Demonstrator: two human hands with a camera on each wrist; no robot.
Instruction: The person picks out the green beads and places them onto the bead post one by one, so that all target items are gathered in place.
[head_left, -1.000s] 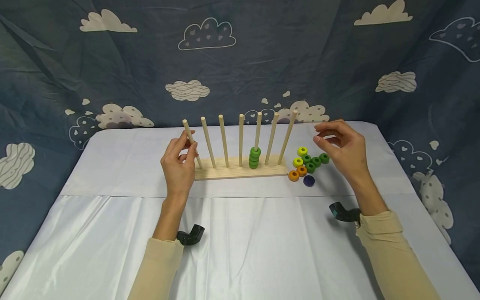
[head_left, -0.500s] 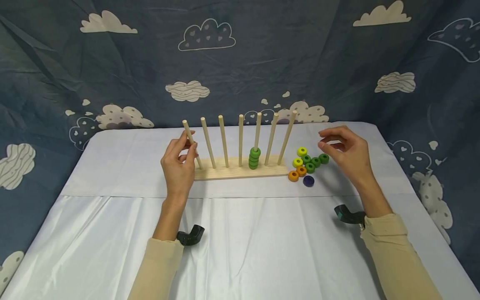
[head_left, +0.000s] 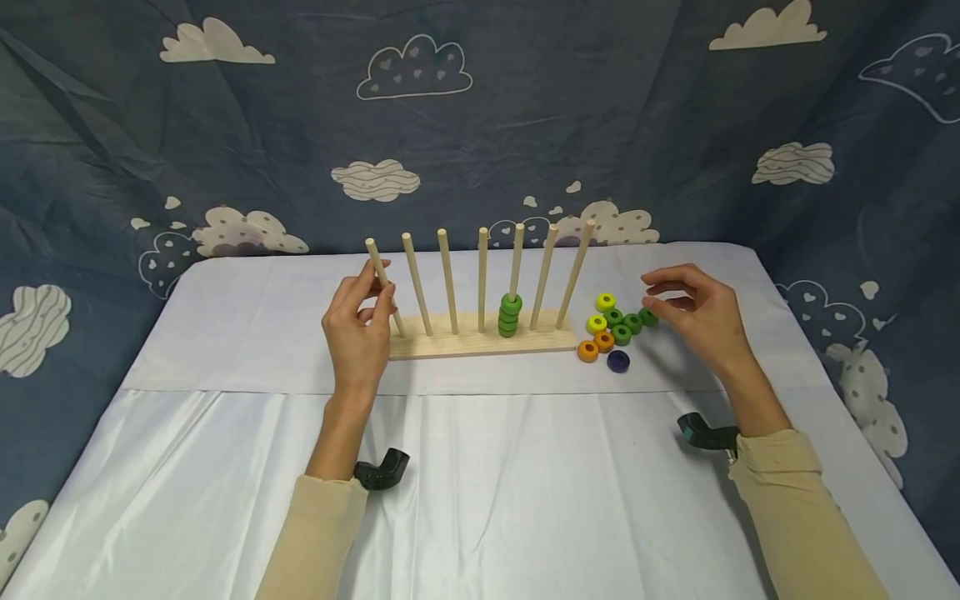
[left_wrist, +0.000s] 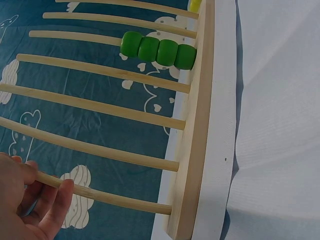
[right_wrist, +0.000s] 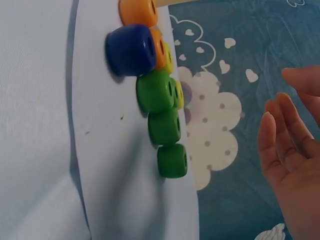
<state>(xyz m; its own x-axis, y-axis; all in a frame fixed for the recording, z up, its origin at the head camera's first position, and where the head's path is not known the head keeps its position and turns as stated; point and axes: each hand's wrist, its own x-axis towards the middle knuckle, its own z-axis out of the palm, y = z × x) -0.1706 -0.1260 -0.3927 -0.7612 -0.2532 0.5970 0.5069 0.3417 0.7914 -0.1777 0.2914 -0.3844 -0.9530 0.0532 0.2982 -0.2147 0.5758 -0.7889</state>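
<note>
A wooden rack [head_left: 480,344] with a row of several upright pegs stands on the white-covered table. My left hand [head_left: 358,333] holds its leftmost peg [left_wrist: 115,198] between thumb and fingers. One peg right of the middle carries a stack of several green beads [head_left: 509,317]. Over the right edge of the loose beads hovers my right hand [head_left: 701,317], fingers loosely bent and nothing between them. Below it lie several green beads [right_wrist: 165,127], the rightmost partly covered by the fingertips in the head view. Two yellow beads [head_left: 596,324], two orange beads [head_left: 588,351] and a dark blue bead [right_wrist: 131,50] lie beside them.
A white cloth [head_left: 517,475] covers the table, with a seam running across it in front of the rack. Behind the table hangs a dark blue curtain [head_left: 300,125] with a cloud print. Each wrist wears a black camera mount [head_left: 382,469].
My right hand has shifted a little to the right and down, towards the rightmost green bead. The left hand keeps its place on the peg, and the beads have not moved.
</note>
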